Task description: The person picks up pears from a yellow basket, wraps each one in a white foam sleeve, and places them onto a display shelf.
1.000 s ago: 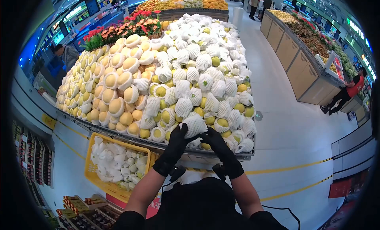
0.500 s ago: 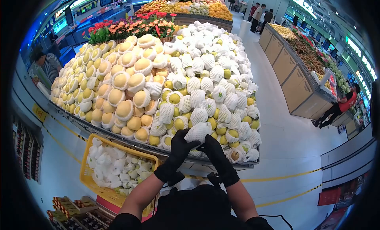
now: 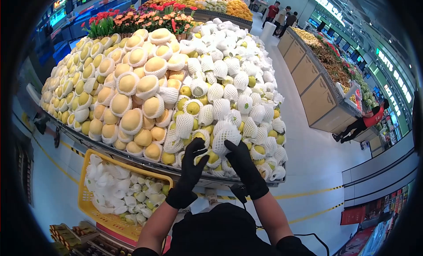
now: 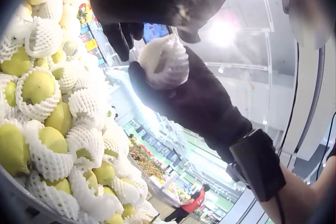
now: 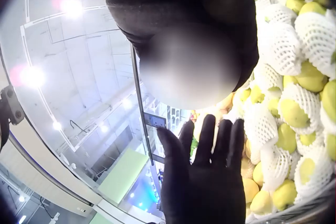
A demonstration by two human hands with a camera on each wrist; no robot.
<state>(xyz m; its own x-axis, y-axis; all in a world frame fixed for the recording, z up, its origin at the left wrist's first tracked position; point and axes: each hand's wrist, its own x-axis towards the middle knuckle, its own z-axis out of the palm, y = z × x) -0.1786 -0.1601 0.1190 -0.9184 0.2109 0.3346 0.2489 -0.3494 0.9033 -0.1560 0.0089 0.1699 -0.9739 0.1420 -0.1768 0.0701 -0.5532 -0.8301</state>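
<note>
My right hand (image 3: 243,161), in a black glove, holds a pear in a white foam net (image 3: 224,140) over the front of the pear pile. In the left wrist view, the netted pear (image 4: 170,66) sits between the thumb and fingers of the right hand (image 4: 199,100). Just left of it, my gloved left hand (image 3: 192,163) is apart from the fruit, its fingers loosely bent. The right wrist view shows that left hand (image 5: 205,182) with fingers spread and nothing in them. There the held pear (image 5: 189,72) is a pale blur.
Netted pears (image 3: 240,82) fill the right part of the stand, with larger peach-coloured fruit (image 3: 131,120) to the left. A yellow basket (image 3: 82,185) of foam nets and pears stands below, left of my body. A person in a red top (image 3: 374,117) stands across the aisle.
Both hands were on the netted pear earlier. My left hand has let go and moved left, while the right keeps the pear, now tilted more upright. The view has shifted slightly.
</note>
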